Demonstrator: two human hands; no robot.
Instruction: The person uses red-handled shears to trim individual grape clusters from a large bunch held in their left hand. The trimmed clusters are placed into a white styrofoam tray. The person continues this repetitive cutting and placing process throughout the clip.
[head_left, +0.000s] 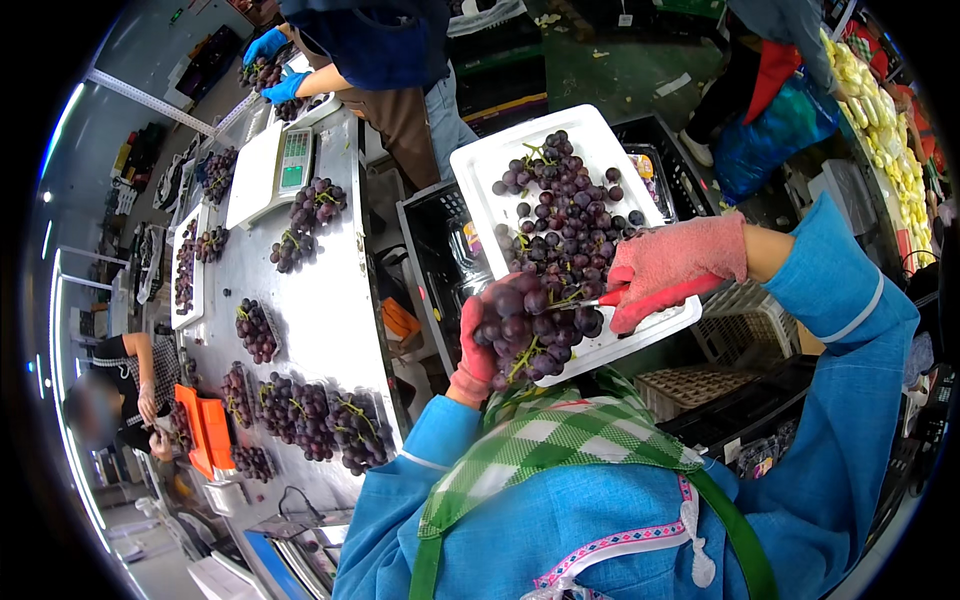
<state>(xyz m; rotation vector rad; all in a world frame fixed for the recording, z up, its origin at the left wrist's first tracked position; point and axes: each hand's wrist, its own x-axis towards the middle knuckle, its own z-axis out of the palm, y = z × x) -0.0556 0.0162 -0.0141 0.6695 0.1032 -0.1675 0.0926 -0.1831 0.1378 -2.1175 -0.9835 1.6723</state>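
Observation:
My left hand (475, 346), in a pink glove, holds a bunch of dark purple grapes (525, 326) over the near end of a white foam tray (480, 180). My right hand (660, 266), gloved in pink and red, grips red-handled scissors (611, 297). Their thin metal tips reach in among the grapes of the held bunch. More grapes (570, 202) with green stems lie in the tray, some of them loose. The tray rests across black plastic crates (427, 225).
On the metal table (330, 292) at left are several grape bunches (304, 420), a white weighing scale (259, 176) and an orange scale (202, 431). A blue-gloved co-worker (375, 52) handles grapes at the far end; another person (127, 390) is at left. A beige crate (750, 322) stands at right.

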